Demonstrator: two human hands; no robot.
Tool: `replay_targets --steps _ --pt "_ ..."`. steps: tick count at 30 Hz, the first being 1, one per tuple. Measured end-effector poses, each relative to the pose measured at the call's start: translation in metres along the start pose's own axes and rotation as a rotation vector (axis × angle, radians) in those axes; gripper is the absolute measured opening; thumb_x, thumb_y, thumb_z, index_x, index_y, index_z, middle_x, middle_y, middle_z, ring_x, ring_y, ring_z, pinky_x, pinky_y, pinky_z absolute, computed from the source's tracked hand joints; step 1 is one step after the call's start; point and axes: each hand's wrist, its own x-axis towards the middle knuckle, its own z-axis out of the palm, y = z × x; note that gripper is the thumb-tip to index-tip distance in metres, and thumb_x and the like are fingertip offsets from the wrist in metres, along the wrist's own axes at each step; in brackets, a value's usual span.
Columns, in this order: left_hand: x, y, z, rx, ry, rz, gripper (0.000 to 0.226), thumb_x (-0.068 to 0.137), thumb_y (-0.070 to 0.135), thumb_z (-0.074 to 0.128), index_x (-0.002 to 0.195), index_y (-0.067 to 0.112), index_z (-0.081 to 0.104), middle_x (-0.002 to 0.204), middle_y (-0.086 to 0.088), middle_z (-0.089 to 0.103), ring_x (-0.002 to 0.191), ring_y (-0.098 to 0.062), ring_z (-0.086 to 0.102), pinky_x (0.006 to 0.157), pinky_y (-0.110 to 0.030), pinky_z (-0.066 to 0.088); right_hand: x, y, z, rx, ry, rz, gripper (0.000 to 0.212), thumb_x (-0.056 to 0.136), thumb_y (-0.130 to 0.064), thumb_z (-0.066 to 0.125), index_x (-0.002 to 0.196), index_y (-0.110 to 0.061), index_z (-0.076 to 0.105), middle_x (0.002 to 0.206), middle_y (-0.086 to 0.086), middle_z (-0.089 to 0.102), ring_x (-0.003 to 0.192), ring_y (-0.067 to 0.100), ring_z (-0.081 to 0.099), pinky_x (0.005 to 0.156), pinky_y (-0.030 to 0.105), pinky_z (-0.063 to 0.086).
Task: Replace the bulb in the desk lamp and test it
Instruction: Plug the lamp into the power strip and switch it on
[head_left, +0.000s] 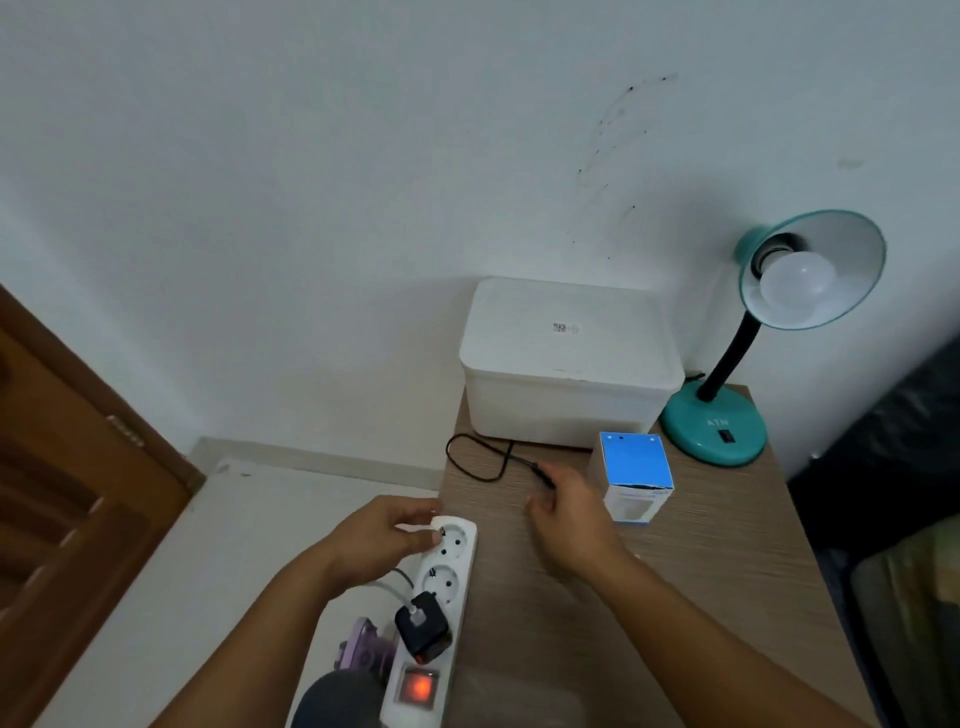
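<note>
Fingertips of the left hand (384, 535) pinch the far end of the white power strip (441, 597), which lies along the table's left edge; the right hand (566, 512), fingers loosely curled, closes on the black plug (543, 474) at the end of the lamp cord (478, 457), though how firmly cannot be told.

Head view. The teal desk lamp (719, 426) stands at the table's (675, 597) far right corner, shade tilted toward the viewer. A white bulb (795, 286) sits in its socket and is unlit. Beside the lamp base, nearer the viewer, stands a blue-and-white bulb box (636, 475), top flap torn open. A white lidded container (566, 364) occupies the far edge, touching the wall.

Progress, as judged: the bulb appears fitted; plugging in and switching on remain. The strip's rocker switch (418, 687) glows orange, suggesting power is live. Its two far sockets are free; a black adapter (423, 623) fills the next.

Legible marks: raised letters reading roughly "ATN" on the lamp base, above its black switch. A small printed label on the container lid is too small to read.
</note>
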Motion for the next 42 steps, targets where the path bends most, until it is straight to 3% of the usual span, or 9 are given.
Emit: replay_targets --steps 5,13,17,21,25,31,33,37,42 --pt "0.004 -0.009 0.000 -0.019 -0.012 0.016 0.041 0.086 0.010 0.074 0.119 0.035 0.072 0.116 0.022 0.070 0.103 0.000 0.068 0.103 -0.034 0.049 0.016 0.007 0.019 -0.073 0.051 0.060 0.036 0.088 -0.010 0.053 0.124 -0.011 0.058 0.124 0.009 0.056 0.113 0.025 0.054 0.098 0.033 0.044" --pt "0.010 -0.025 0.001 -0.075 0.010 -0.002 0.043 0.085 0.017 0.077 0.121 0.037 0.070 0.123 0.022 0.067 0.105 -0.002 0.068 0.107 -0.039 0.046 0.023 0.016 0.021 -0.169 0.032 0.100 0.033 0.090 -0.020 0.061 0.123 -0.020 0.062 0.124 0.001 0.056 0.110 0.021 0.056 0.095 0.035 0.047" --pt "0.009 -0.025 0.003 -0.095 0.021 0.007 0.042 0.086 0.015 0.076 0.119 0.039 0.071 0.118 0.024 0.069 0.107 0.002 0.066 0.105 -0.034 0.046 0.020 0.017 0.023 -0.094 -0.015 0.107 0.029 0.084 -0.020 0.068 0.113 -0.016 0.065 0.109 0.003 0.064 0.104 0.021 0.060 0.084 0.027 0.045" --pt "0.008 -0.027 0.007 -0.107 0.066 -0.009 0.039 0.085 0.017 0.077 0.119 0.037 0.072 0.113 0.023 0.071 0.111 0.002 0.063 0.105 -0.036 0.047 0.008 0.008 0.019 0.038 -0.120 0.139 0.037 0.084 -0.018 0.071 0.121 -0.015 0.064 0.110 -0.002 0.066 0.097 0.009 0.056 0.085 0.024 0.042" --pt "0.002 -0.027 0.011 -0.121 0.106 -0.005 0.035 0.087 0.018 0.074 0.118 0.036 0.072 0.112 0.018 0.073 0.100 0.000 0.068 0.094 -0.031 0.054 -0.007 0.000 0.014 0.214 -0.140 0.136 0.036 0.082 -0.017 0.074 0.117 -0.021 0.066 0.096 -0.017 0.062 0.090 0.002 0.058 0.074 0.017 0.042" --pt "0.001 -0.028 0.012 -0.117 0.128 0.004 0.034 0.087 0.017 0.074 0.118 0.032 0.073 0.104 0.015 0.076 0.091 -0.001 0.071 0.076 -0.020 0.057 -0.021 -0.022 0.007 0.396 -0.112 0.072 0.032 0.079 -0.012 0.076 0.107 -0.025 0.068 0.093 -0.010 0.063 0.079 0.002 0.057 0.063 0.007 0.044" --pt "0.001 -0.027 0.013 -0.116 0.134 -0.008 0.032 0.087 0.017 0.076 0.116 0.029 0.074 0.100 0.012 0.077 0.086 0.000 0.072 0.071 -0.017 0.056 -0.022 -0.028 0.007 0.429 -0.107 0.049 0.030 0.079 -0.013 0.077 0.105 -0.026 0.069 0.093 -0.007 0.065 0.079 0.004 0.058 0.066 0.009 0.046" --pt "0.002 -0.029 0.014 -0.144 0.132 -0.045 0.029 0.086 0.016 0.076 0.113 0.025 0.076 0.095 0.008 0.078 0.088 -0.006 0.074 0.086 -0.031 0.059 -0.021 -0.036 0.009 0.393 -0.138 -0.010 0.023 0.083 -0.017 0.073 0.102 -0.028 0.069 0.093 -0.009 0.069 0.082 0.004 0.065 0.073 0.018 0.049" --pt "0.001 -0.029 0.015 -0.202 0.116 -0.040 0.028 0.088 0.013 0.073 0.114 0.023 0.075 0.096 0.006 0.078 0.090 -0.009 0.074 0.084 -0.027 0.059 -0.021 -0.042 0.016 0.242 -0.195 -0.151 0.015 0.086 -0.018 0.068 0.094 -0.031 0.070 0.087 -0.012 0.070 0.079 -0.001 0.065 0.072 0.023 0.053"
